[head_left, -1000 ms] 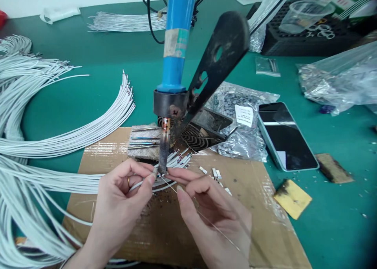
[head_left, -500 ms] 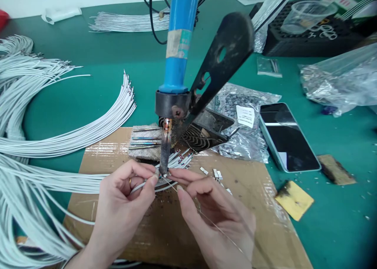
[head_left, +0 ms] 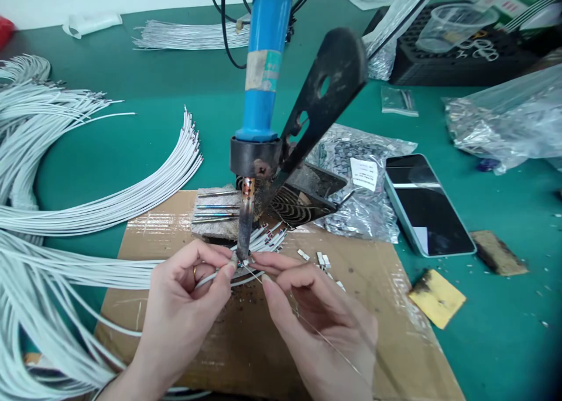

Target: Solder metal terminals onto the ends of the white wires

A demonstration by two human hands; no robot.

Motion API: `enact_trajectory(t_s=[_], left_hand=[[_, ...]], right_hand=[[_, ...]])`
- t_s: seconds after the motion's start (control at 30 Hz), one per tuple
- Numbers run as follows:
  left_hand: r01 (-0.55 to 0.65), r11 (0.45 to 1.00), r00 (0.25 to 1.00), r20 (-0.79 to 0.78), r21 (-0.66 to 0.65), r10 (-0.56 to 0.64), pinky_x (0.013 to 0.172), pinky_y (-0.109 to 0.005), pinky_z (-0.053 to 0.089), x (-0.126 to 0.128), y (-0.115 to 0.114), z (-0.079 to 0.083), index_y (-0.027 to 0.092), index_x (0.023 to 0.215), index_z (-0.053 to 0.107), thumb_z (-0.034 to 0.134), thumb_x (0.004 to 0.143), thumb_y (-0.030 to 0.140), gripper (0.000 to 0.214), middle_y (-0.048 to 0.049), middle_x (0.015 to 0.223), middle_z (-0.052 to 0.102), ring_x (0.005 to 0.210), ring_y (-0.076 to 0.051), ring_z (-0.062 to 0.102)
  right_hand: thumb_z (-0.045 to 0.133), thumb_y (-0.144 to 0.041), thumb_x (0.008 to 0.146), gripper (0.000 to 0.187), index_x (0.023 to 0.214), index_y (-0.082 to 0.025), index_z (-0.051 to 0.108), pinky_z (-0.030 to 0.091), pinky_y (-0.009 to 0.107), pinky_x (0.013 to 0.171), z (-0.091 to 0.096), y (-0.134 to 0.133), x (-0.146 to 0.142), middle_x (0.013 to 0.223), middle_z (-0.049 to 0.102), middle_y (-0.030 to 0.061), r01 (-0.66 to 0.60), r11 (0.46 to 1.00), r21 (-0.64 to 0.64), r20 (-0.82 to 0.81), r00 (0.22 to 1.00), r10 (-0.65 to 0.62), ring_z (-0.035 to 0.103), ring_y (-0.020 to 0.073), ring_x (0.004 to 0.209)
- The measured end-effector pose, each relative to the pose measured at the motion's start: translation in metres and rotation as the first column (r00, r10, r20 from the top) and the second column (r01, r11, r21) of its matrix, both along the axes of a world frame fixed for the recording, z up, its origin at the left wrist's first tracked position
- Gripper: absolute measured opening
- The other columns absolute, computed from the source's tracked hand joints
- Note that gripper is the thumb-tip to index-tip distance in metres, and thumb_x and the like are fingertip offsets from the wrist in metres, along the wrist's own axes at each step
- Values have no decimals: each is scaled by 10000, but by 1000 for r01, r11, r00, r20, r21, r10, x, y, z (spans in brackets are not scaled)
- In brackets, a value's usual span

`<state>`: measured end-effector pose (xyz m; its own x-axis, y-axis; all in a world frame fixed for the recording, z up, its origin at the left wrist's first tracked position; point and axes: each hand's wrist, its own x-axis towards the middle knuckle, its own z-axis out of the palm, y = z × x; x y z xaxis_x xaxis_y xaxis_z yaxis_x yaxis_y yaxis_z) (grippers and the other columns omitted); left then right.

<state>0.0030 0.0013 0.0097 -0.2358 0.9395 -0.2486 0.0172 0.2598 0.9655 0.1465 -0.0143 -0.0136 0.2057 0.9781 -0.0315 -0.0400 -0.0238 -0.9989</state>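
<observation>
Between thumb and forefinger, my left hand point(head_left: 188, 298) pinches a white cable point(head_left: 206, 279) close to its end, right under the tip of a soldering iron point(head_left: 244, 231). The iron has a blue handle point(head_left: 262, 91) and is held pointing down in a black metal stand point(head_left: 322, 91). A thin strand of solder wire point(head_left: 327, 338) runs through my right hand point(head_left: 322, 319), whose fingers are closed on it. The strand's end reaches the iron's tip, beside a small white connector point(head_left: 244, 263). Fingertips partly hide the joint.
Bundles of white cables point(head_left: 88, 211) fill the left side. Cardboard point(head_left: 263, 348) lies beneath my hands, with small white connectors point(head_left: 324, 260) on it. To the right are a phone point(head_left: 430, 205), a scorched yellow sponge point(head_left: 437, 298) and a plastic bag of small parts point(head_left: 364, 178).
Both hands keep their grip at the iron's tip, with hardly any movement. The iron's stand and things at the right appear shifted slightly left, as the view has moved a little.
</observation>
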Motion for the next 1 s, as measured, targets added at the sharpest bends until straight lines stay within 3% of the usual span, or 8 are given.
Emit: enact_trajectory(t_s=[0.13,0.4,0.6,0.8,1.0], left_hand=[[-75,997,996,45,-7,75,615,-118,545,6,-2,3,177,687,742,788,797,102,140,-28,841,800,671,-94,699],[10,1000,1000,8,-7,-10,628,-144,561,-1,0,0,173,703,740,808,784,104,127,-44,863,813,695,-119,728],[-68,998,997,39,-19,69,646,-126,556,6,0,4,172,681,745,814,761,109,122,-31,833,796,698,-108,720],[-70,997,997,21,-35,70,638,-162,571,7,-1,6,179,676,739,823,746,134,118,-42,844,803,699,-131,724],[-55,998,998,23,-17,55,620,-129,548,5,-1,4,176,681,737,815,768,118,130,-36,847,809,682,-107,710]], right_hand=[[741,-165,897,192,734,-251,688,619,251,877,0,0,-1,1018,841,6,4,1000,3,-17,1000,-4,805,168,953],[730,-155,902,211,715,-236,673,628,281,859,-1,1,1,995,844,29,-6,1000,23,16,1000,6,811,190,933],[738,-181,901,213,707,-246,677,618,291,860,0,1,0,967,840,17,4,1000,6,32,999,-4,806,189,924],[752,-169,888,202,713,-249,691,626,282,841,0,1,-1,972,846,13,24,1000,13,26,999,-24,808,185,904],[738,-142,896,200,733,-249,690,623,251,853,-2,2,1,983,843,5,-16,998,56,37,999,14,810,169,920]])
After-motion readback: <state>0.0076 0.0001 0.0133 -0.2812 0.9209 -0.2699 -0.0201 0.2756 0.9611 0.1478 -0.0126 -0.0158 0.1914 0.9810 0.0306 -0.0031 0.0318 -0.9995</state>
